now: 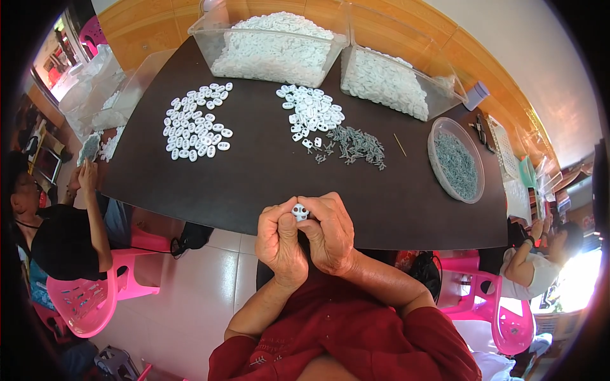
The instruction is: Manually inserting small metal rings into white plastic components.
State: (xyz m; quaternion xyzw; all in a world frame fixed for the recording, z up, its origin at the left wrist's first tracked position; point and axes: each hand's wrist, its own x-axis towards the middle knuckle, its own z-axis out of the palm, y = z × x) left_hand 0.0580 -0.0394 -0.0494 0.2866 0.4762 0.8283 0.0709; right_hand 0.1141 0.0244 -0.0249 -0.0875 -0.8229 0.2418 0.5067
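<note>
A small white plastic piece with dark holes [300, 212] is pinched between both hands, just above the table's near edge. My left hand [279, 241] grips its left side with thumb and forefinger. My right hand [330, 233] closes on it from the right. Ahead lies a heap of white oval pieces [316, 108], with a pile of small grey screw-like pins [359, 147] beside it. Further left, many white oval pieces with two openings [194, 124] are spread on the dark table [248, 165]. Whether a pin sits in the held piece I cannot tell.
Two clear bins [273, 54] [387, 79] full of white pieces stand along the far edge. At the right are a round tub of grey pins [457, 162], a thin stick [399, 145] and pliers [483, 134]. People sit at left [63, 235] and right [530, 263].
</note>
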